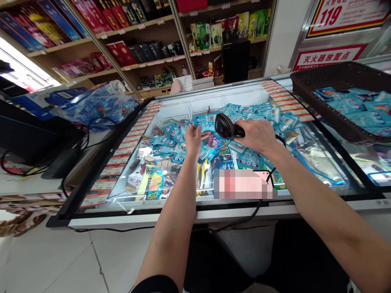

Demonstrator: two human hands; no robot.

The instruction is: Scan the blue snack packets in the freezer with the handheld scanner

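My left hand [193,139] pinches a blue snack packet [205,121] and holds it up over the glass-topped chest freezer [189,203]. My right hand [259,136] is wrapped round the handle of a black barcode scanner [224,126], whose head points at that packet from a few centimetres away. The scanner's black cable [259,203] runs down over the freezer's front edge. Several more blue packets [253,116] lie spread over the freezer's glass lid below both hands.
A dark basket [336,77] with more blue packets sits on the freezer at the right. A counter at the left holds a black device [27,134], cables and a plastic bag [94,103]. Wooden shelves [152,61] of boxed goods stand behind. A red sign [330,57] hangs at upper right.
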